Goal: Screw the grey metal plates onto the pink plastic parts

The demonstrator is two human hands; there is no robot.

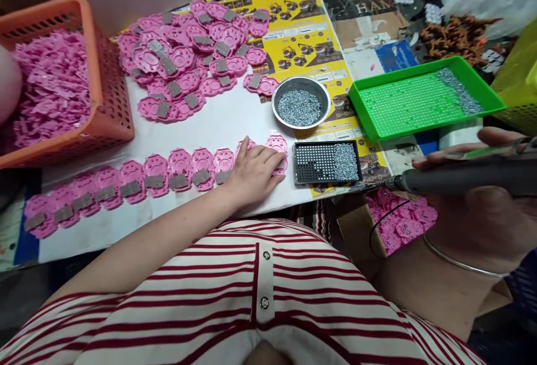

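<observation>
White bench top [176,134]: mid-frame, the left hand [254,177] overlies a pink piece [276,142], pinch unclear; far right, the right hand [482,219] grips a screwdriver [457,178]. The piece looks light, stiff; hold its rim.

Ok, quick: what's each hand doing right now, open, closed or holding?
Left hand: on a pink piece; whether it grips cannot be told.
Right hand: closed, holding the gray electric screwdriver.

glossy pink plastic pieces [180,161], a matt grey driver [457,177], a shiny metal bowl [300,85].
</observation>
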